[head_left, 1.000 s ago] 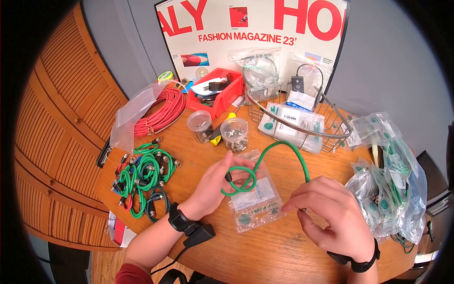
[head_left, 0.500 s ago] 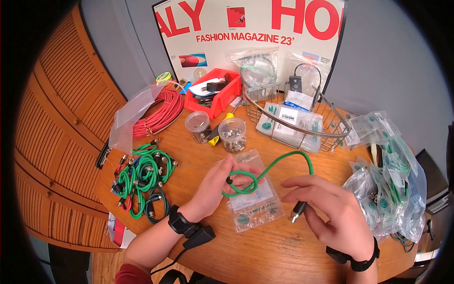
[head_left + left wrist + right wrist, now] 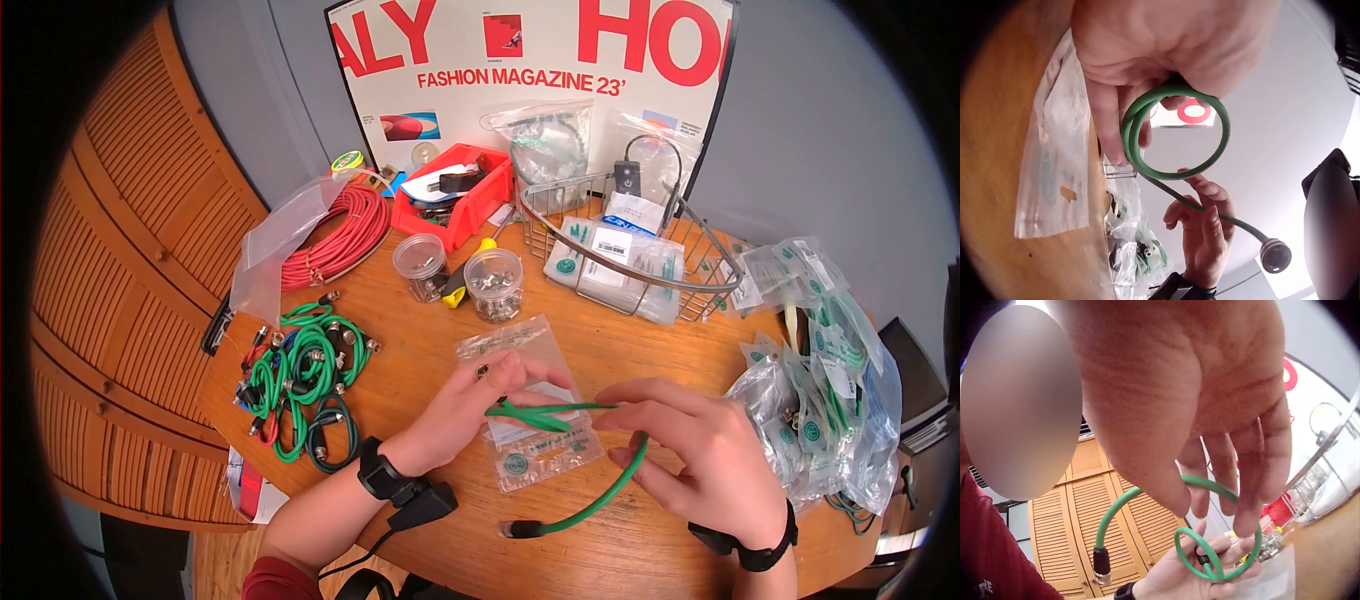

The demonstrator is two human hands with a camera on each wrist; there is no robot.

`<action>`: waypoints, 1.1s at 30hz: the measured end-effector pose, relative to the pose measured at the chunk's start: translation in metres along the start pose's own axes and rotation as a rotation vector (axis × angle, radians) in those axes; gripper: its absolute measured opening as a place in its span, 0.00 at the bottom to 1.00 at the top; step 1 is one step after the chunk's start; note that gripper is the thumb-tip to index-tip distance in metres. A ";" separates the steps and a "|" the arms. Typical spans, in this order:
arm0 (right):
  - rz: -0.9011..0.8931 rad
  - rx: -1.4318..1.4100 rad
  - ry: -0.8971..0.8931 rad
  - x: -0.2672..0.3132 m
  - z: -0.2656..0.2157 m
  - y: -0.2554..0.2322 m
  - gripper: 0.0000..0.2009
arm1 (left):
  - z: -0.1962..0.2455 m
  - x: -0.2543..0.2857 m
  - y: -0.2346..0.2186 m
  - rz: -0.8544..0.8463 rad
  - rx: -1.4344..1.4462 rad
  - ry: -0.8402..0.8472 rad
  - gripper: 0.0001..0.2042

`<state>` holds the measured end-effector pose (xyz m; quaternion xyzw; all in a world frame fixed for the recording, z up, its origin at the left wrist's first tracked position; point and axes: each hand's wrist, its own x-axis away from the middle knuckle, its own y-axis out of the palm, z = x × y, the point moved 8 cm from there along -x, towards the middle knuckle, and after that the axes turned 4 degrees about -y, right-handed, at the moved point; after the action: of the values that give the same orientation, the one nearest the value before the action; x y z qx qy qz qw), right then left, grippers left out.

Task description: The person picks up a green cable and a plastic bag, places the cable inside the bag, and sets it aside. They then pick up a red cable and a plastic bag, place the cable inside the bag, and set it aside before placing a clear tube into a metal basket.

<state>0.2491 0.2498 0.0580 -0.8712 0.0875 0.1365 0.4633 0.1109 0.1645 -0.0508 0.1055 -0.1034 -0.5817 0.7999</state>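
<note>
A green cable (image 3: 600, 505) with black-sleeved ends spans both hands above the table. My left hand (image 3: 465, 405) holds its coiled part between thumb and fingers; in the left wrist view the coil (image 3: 1225, 134) shows as a round double loop. My right hand (image 3: 715, 455) pinches the cable between thumb and fingers, where it leaves the coil. Past that grip, the free length curves back toward the table's front, ending in a metal-tipped connector (image 3: 1102, 565). Below the hands lies a clear plastic bag (image 3: 545, 465) with a white label.
A pile of green cables (image 3: 310, 365) lies at left, beneath a red cable coil (image 3: 345, 240). Two clear jars (image 3: 494, 290) of small metal parts, a red bin (image 3: 460, 215) and a wire basket (image 3: 640, 275) stand behind. Bagged cables (image 3: 825, 370) heap at right.
My right hand has shifted its grip from near the connector to farther along the cable. The free end has swung left and toward the front, and the coil now appears edge-on.
</note>
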 end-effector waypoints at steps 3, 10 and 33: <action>-0.030 0.009 -0.012 0.000 0.003 0.006 0.12 | -0.002 0.002 0.007 -0.043 -0.033 -0.053 0.20; -0.021 0.053 0.062 0.003 0.009 0.007 0.05 | -0.002 0.000 -0.002 0.023 -0.158 -0.012 0.21; 0.206 -0.205 0.434 0.015 0.046 -0.032 0.09 | 0.000 -0.002 -0.016 0.044 -0.056 -0.025 0.12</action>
<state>0.2654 0.3055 0.0534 -0.9091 0.2589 0.0010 0.3265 0.0958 0.1614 -0.0550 0.0737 -0.0994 -0.5680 0.8137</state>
